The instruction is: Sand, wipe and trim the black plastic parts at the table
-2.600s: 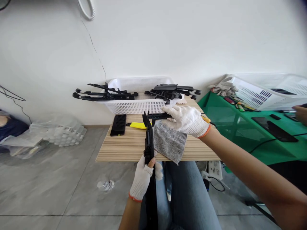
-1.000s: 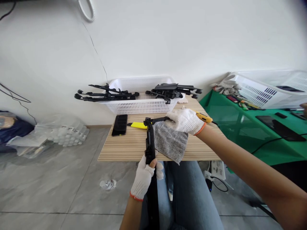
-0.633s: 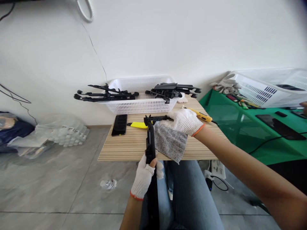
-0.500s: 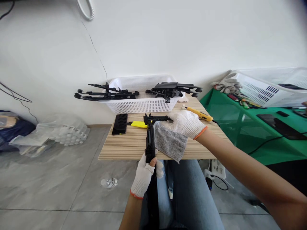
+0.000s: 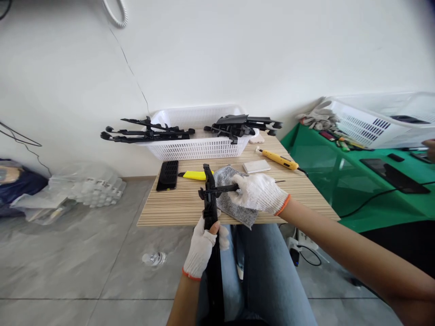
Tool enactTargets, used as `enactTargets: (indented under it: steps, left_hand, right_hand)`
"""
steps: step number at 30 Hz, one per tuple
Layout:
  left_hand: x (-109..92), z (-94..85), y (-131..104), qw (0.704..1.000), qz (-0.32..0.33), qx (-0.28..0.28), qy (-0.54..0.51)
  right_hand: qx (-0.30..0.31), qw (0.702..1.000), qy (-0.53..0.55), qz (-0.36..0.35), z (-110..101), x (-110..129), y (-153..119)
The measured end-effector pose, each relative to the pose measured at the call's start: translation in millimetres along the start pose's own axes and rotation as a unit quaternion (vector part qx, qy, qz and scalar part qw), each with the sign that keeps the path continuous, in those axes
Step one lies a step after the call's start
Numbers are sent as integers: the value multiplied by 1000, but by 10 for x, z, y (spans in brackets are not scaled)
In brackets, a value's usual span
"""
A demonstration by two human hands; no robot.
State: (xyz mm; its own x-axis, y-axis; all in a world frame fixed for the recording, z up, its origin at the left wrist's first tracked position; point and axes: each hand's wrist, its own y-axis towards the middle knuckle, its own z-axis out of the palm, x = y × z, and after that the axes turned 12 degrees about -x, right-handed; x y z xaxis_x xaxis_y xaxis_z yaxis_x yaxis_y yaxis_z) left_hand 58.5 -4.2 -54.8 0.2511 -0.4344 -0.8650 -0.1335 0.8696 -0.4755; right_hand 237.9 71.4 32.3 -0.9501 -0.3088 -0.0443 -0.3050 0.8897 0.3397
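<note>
In a white knit glove with bare fingertips showing, my left hand [image 5: 200, 246] is closed around a long black plastic strip [image 5: 215, 280], which points up and away over the table's front edge. My gloved right hand [image 5: 260, 192] grips a black caliper [image 5: 224, 189]. The caliper lies crosswise at the strip's upper part, its jaws at the left side; whether they touch it I cannot tell. A thin rod sticks out right of the glove. Beneath the caliper and right hand is a grey cloth [image 5: 239, 215], partly hidden.
A white basket [image 5: 200, 150] with several black plastic parts [image 5: 234, 121] overhanging its rim stands at the back. On the table [image 5: 170, 213] lie a black phone-like slab [image 5: 167, 175], yellow utility knife [image 5: 193, 175], white box [image 5: 256, 166] and corded yellow tool [image 5: 278, 159]. Another person's hand [image 5: 431, 147] shows far right.
My right hand has brought the caliper down and nearer along the black strip, from its tip to lower on it. The white box behind that hand has come into view. The left hand keeps its grip.
</note>
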Motion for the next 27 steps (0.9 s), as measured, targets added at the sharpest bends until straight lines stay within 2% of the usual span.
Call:
enactTargets:
  steps: [18, 27]
  left_hand:
    - [22, -20, 12, 1000, 20, 7, 9]
    - [23, -14, 21, 1000, -1, -1, 6]
  right_hand:
    - [-19, 1000, 17, -15, 147, 2, -69]
    - [-24, 997, 21, -72, 212, -89, -81]
